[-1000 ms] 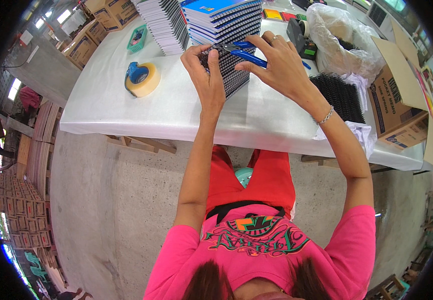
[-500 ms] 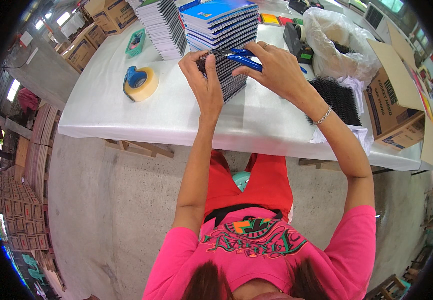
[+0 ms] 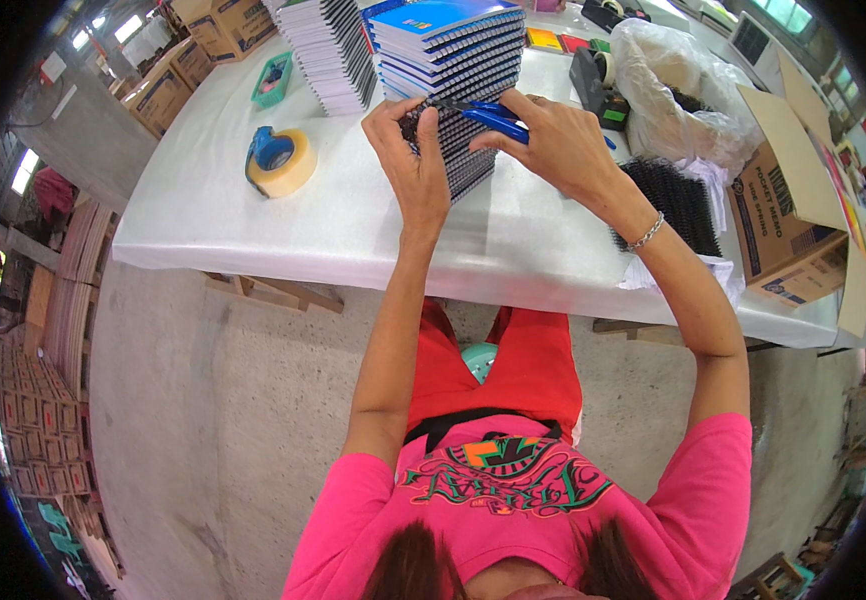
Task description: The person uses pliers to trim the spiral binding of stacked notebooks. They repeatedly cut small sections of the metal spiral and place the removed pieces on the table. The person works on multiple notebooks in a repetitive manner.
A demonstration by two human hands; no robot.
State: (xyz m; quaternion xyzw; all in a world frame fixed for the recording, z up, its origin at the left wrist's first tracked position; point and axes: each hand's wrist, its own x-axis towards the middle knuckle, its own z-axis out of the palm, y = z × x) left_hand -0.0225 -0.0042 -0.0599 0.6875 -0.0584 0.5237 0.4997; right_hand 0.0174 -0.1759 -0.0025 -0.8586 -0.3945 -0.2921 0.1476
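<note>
Blue-handled pliers (image 3: 494, 121) are in my right hand (image 3: 560, 145), with fingers closed around the handles. Their jaws reach left to the fingertips of my left hand (image 3: 411, 165). That hand is closed on a black spiral coil (image 3: 411, 128), partly covered by its fingers and thumb; whether a notebook hangs from it cannot be seen. Right behind both hands rises a tall stack of spiral notebooks (image 3: 448, 45) with a blue cover on top. A second stack of spiral notebooks (image 3: 325, 60) stands to its left, white page edges showing.
On the white-covered table (image 3: 353, 220), a tape roll (image 3: 298, 172) and a green basket (image 3: 272, 82) lie left. Rightward are a black tape dispenser (image 3: 593, 95), a bundle of black coils (image 3: 673, 200), a plastic bag (image 3: 688, 125) and an open cardboard box (image 3: 788, 225).
Both hands keep nearly the same pose, with the pliers still at the coil. The view has shifted slightly.
</note>
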